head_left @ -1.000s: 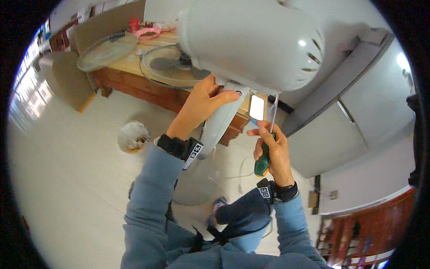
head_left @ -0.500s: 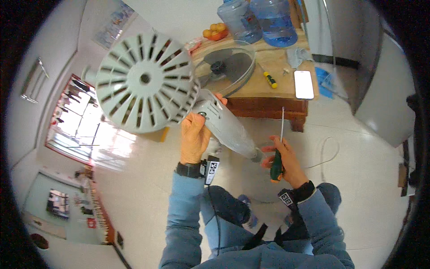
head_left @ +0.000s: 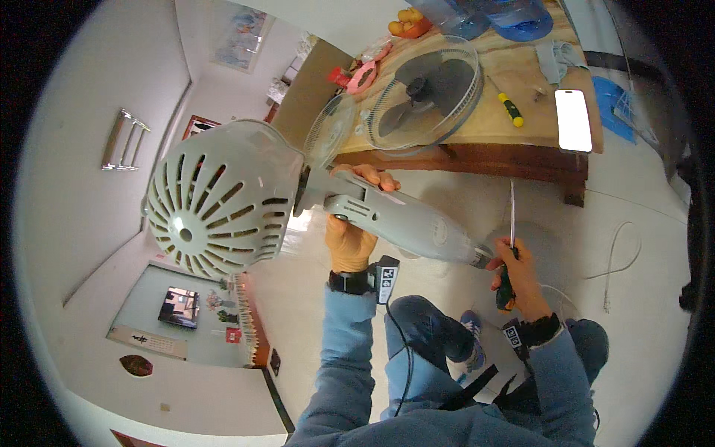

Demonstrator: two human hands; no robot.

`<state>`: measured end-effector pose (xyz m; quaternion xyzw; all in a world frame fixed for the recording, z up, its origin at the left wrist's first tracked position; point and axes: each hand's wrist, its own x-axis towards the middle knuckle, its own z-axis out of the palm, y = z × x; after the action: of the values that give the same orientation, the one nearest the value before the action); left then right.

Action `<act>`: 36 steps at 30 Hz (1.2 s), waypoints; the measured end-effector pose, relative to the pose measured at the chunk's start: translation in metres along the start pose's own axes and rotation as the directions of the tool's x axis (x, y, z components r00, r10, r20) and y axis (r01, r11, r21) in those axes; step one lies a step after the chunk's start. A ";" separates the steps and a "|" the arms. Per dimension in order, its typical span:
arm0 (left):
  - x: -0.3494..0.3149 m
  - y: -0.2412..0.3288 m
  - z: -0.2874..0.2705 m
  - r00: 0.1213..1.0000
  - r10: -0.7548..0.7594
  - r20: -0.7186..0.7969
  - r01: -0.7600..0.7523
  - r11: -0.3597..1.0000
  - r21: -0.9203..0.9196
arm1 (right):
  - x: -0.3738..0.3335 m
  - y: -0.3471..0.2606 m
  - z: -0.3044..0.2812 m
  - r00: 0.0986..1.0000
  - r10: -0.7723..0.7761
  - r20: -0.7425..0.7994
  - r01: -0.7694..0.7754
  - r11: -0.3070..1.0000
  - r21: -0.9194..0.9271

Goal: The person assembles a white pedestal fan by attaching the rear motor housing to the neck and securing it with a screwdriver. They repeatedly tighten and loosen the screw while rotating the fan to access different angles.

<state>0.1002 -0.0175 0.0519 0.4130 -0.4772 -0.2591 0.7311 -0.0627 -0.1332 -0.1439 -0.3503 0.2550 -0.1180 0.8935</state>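
Observation:
A grey electric fan body is tilted over the floor, its slotted motor housing at the left and its long neck sloping down to the right. Wrapped round the neck just below the housing is my left hand, with fingertips showing on the far side. My right hand grips a screwdriver with a dark green and orange handle, its metal shaft pointing up and away. Thumb and fingers of that hand are at the neck's narrow lower end; whether they touch it I cannot tell.
On the wooden table lie a fan blade in its round guard, a yellow screwdriver, a phone and a cloth. Large blue water bottles stand behind. A white cord lies on the floor at right.
The view has swung left, so the table appears farther right. The fan's housing has turned and its neck lies flatter. My right hand, still holding the screwdriver, is closer to the neck's lower end.

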 end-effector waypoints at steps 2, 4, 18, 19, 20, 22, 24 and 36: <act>-0.001 0.001 0.002 0.999 -0.008 -0.048 0.009 0.999 0.030 | 0.001 -0.001 0.001 1.000 -0.007 0.008 0.007 1.000 -0.009; -0.002 0.001 0.003 0.999 -0.004 -0.051 0.006 0.999 0.036 | 0.003 0.000 0.001 1.000 -0.027 0.000 0.027 0.999 -0.031; -0.002 0.001 0.002 0.995 0.035 -0.098 -0.028 0.997 0.074 | 0.013 0.004 0.005 1.000 -0.017 -0.010 0.017 1.000 -0.018; -0.002 0.002 0.002 0.997 0.036 -0.072 -0.030 0.995 0.096 | 0.014 0.005 0.004 1.000 -0.020 -0.008 0.020 0.999 -0.026; -0.002 0.002 0.001 0.998 0.037 -0.048 -0.033 0.995 0.092 | 0.014 0.005 0.004 1.000 -0.025 -0.008 0.025 0.999 -0.024; -0.002 0.003 0.002 0.999 0.023 -0.040 -0.019 0.995 0.098 | 0.014 0.006 0.003 0.998 -0.058 0.005 0.058 0.998 -0.022; -0.005 0.005 0.003 0.996 -0.004 -0.084 0.012 0.995 0.100 | 0.015 0.008 0.002 0.999 -0.045 0.006 0.045 0.999 -0.013; 0.003 0.007 0.001 1.000 -0.017 -0.017 0.018 0.998 0.059 | 0.019 0.007 0.001 0.997 -0.075 0.021 0.076 0.994 -0.081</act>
<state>0.1008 -0.0165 0.0591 0.4408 -0.4751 -0.2476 0.7202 -0.0462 -0.1350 -0.1548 -0.3972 0.2382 -0.1379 0.8755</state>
